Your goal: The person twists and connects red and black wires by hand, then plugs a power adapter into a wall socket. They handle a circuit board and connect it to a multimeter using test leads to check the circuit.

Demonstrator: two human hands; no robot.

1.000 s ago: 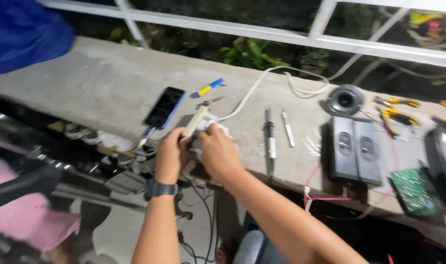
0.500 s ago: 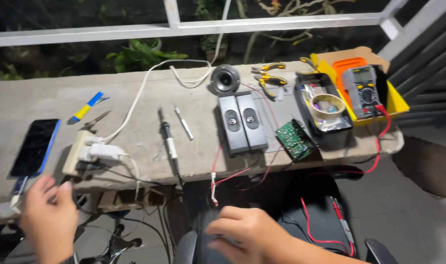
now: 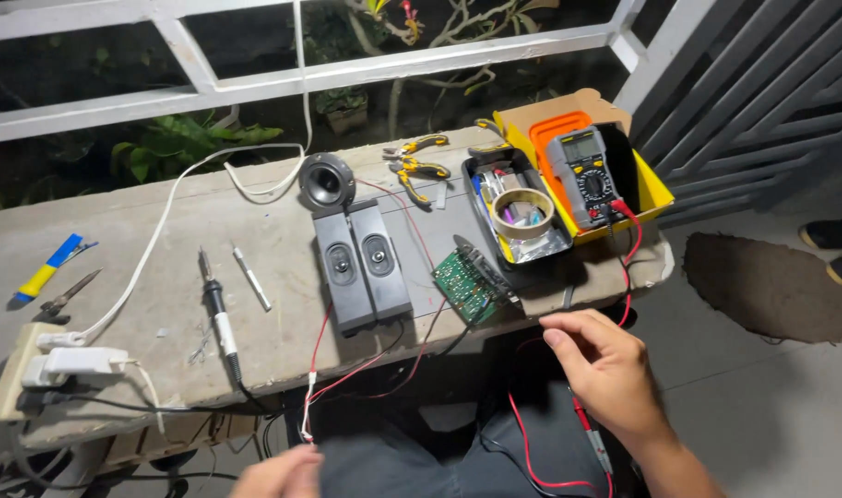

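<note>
My right hand hovers at the front edge of the concrete bench, fingers loosely bent, just below the green circuit board. A red test lead from the grey multimeter runs under that hand; whether the fingers grip it is hidden. Only the knuckles of my left hand show at the bottom edge, beside the red and white wires hanging from the two black speaker units.
A round speaker, pliers, a black tray with a tape roll and a yellow box sit at the back right. A soldering iron and a power strip lie left. A railing runs behind.
My left hand has left the power strip and dropped to the bottom edge. My right hand has moved right and up to the bench edge by the red lead. The view has swung right.
</note>
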